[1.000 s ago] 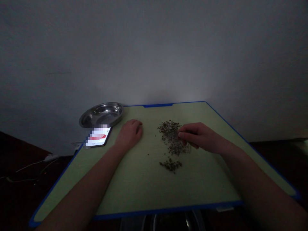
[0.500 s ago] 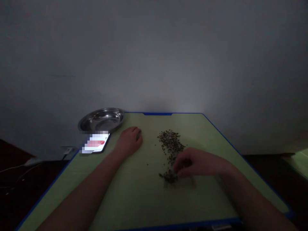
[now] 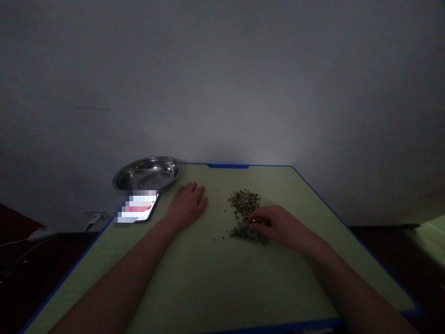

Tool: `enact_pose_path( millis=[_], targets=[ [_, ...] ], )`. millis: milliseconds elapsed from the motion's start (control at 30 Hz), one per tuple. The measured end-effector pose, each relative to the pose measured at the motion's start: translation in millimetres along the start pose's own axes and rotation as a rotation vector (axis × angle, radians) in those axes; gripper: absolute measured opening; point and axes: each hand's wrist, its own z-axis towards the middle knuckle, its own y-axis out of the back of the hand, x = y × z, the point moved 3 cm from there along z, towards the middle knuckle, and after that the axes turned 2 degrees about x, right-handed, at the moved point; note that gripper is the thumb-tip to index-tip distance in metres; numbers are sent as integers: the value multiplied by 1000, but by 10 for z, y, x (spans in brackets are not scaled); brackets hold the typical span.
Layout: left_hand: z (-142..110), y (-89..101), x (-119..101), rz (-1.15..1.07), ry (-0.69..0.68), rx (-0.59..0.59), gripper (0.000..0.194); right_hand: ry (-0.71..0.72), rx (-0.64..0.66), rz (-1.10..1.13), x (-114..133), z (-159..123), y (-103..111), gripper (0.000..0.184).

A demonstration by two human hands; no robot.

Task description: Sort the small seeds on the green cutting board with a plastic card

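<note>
Small dark, seed-like pieces [image 3: 243, 202] lie in a loose patch on the light green table [image 3: 215, 283], with a few strays to the left. Over the near right part of the patch is my right hand [image 3: 278, 225], its fingers and thumb curled in toward each other among the pieces. What sits between the fingertips is too dark and small to make out. My left hand [image 3: 187, 204] lies flat on the tabletop left of the patch, fingers stretched and slightly apart, holding nothing.
A shiny metal basin [image 3: 148, 174] stands at the table's far left corner. In front of it lies a phone [image 3: 139, 208] with a lit, blurred screen. A pale wall [image 3: 222, 93] rises behind the table's blue edge. Cables and a plug [image 3: 95, 217] are at the left.
My right hand has moved away from me and slightly left over the patch; the nearer pieces lie farther from me. My left hand has stayed in place, its fingers now more spread.
</note>
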Motion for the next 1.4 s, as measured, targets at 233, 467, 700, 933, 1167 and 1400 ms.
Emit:
enact_pose_path(
  millis=[233, 467, 700, 933, 1167, 1400],
  targets=[
    [4, 4, 11, -23, 13, 7, 42, 14, -172, 59, -73, 33, 58, 19],
    [27, -50, 68, 33, 2, 31, 47, -145, -505, 321, -562, 117, 248, 20],
    [19, -32, 57, 61, -3, 57, 48, -295, -600, 247, -985, 110, 298, 22],
    [-60, -4, 39, 21, -25, 77, 48, -398, -584, 157, -1194, 93, 319, 26],
    [-56, 19, 60, 23, -34, 129, 52, -399, -450, 145, -1129, 131, 251, 22],
    [-55, 27, 47, 26, -45, 115, 51, -407, -355, 238, -935, 171, 91, 15]
  ],
)
